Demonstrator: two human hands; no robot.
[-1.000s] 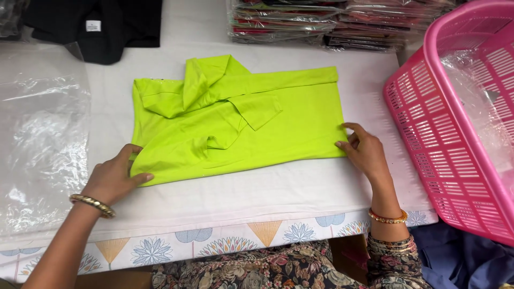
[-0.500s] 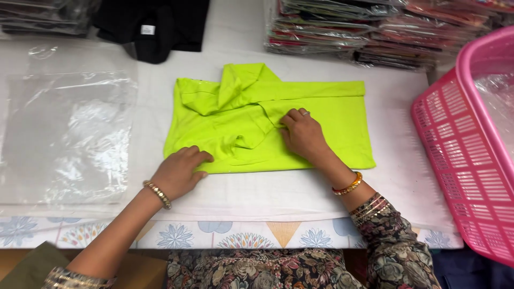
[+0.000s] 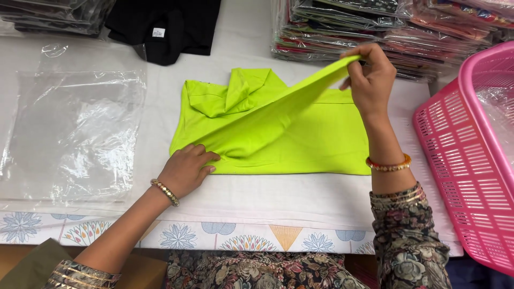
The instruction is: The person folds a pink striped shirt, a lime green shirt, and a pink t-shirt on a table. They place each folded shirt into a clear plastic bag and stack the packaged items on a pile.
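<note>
A lime green collared shirt (image 3: 300, 142) lies folded on the white table cover (image 3: 257, 198) in the middle of the view. My left hand (image 3: 187, 168) presses flat on the shirt's lower left corner. My right hand (image 3: 369, 80) pinches a sleeve or flap of the shirt and holds it lifted, stretched up to the right above the rest of the cloth. The collar (image 3: 241, 88) sits bunched at the shirt's upper left.
A clear plastic bag (image 3: 77, 134) lies flat at the left. A black garment (image 3: 166, 27) rests at the top. Stacks of bagged garments (image 3: 375, 27) line the back right. A pink plastic basket (image 3: 471, 155) stands at the right edge.
My right hand has gone from resting on the shirt's middle to lifting a flap up and to the right. My left hand stays pressed on the lower left corner.
</note>
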